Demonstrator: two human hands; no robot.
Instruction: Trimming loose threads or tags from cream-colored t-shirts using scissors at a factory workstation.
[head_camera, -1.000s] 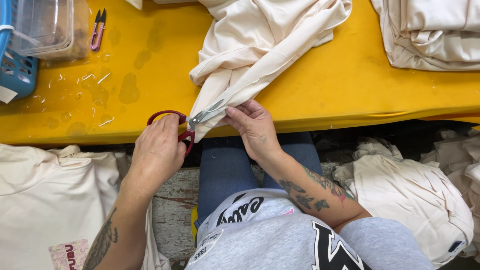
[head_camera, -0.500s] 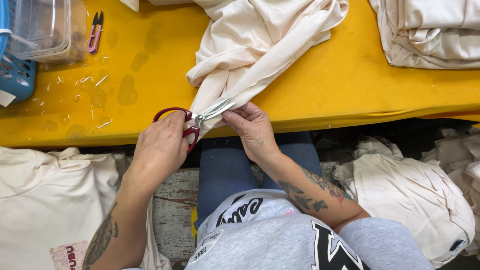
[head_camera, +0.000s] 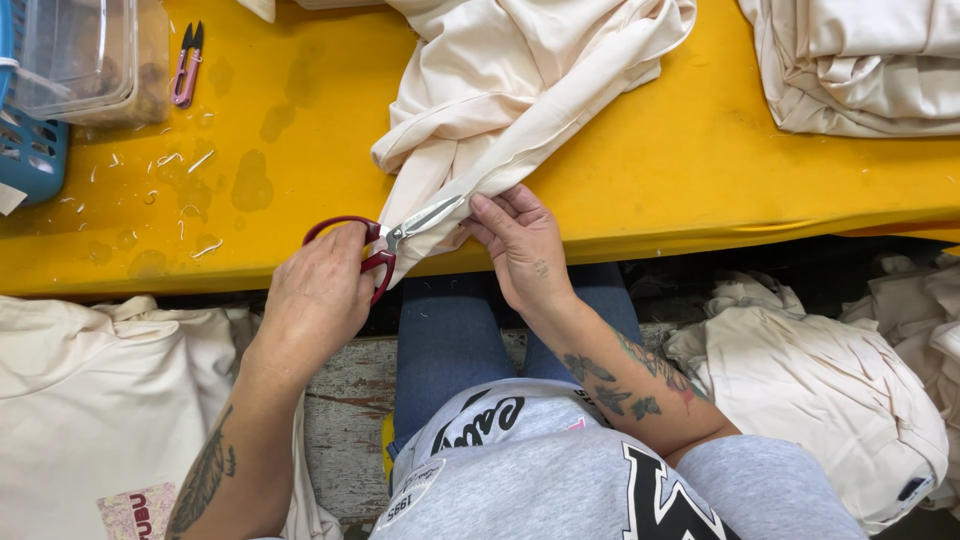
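A cream garment (head_camera: 520, 90) lies bunched on the yellow table (head_camera: 300, 150), one fold hanging over the near edge. My left hand (head_camera: 315, 300) grips red-handled scissors (head_camera: 385, 245), whose silver blades point right along that fold and touch it. My right hand (head_camera: 520, 245) pinches the same fold just right of the blade tips, fingers closed on the cloth. Both hands sit at the table's front edge, above my lap.
A small pink thread snip (head_camera: 186, 65) lies at the back left beside a clear plastic box (head_camera: 85, 55) and a blue basket (head_camera: 30, 150). Thread scraps litter the left tabletop. Cream garments are piled at the back right (head_camera: 860, 60), lower left (head_camera: 90, 400) and lower right (head_camera: 800, 370).
The scissors and both hands have shifted slightly up and right along the fold. The garment has barely moved.
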